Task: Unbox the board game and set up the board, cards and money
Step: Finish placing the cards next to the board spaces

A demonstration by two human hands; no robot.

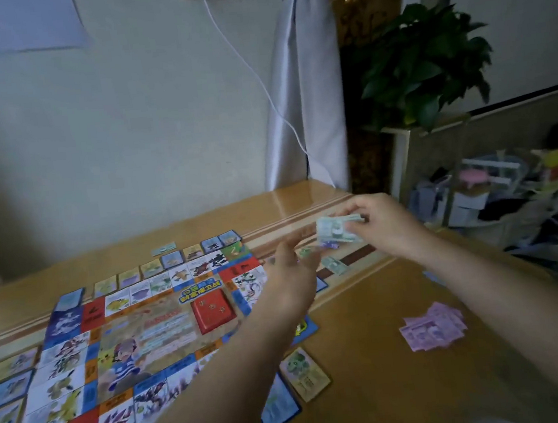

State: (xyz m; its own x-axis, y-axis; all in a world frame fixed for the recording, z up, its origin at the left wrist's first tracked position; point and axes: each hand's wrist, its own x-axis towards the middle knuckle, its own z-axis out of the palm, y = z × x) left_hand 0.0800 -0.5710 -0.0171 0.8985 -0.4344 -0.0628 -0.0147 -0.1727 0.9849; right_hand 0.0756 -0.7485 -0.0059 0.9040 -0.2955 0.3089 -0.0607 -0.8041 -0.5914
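Head view: at centre right, both forearms reach out over the table (376, 401). The right hand (387, 225) pinches a wad of green notes (339, 227) between thumb and fingers. The left hand (292, 273), blurred, seems to have its fingers loosely extended toward it. The board (145, 332) lies at lower left, with purple notes (433, 329) at lower right.

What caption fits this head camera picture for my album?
The right hand holds a wad of play money, the left hand open, beside the laid-out game board.
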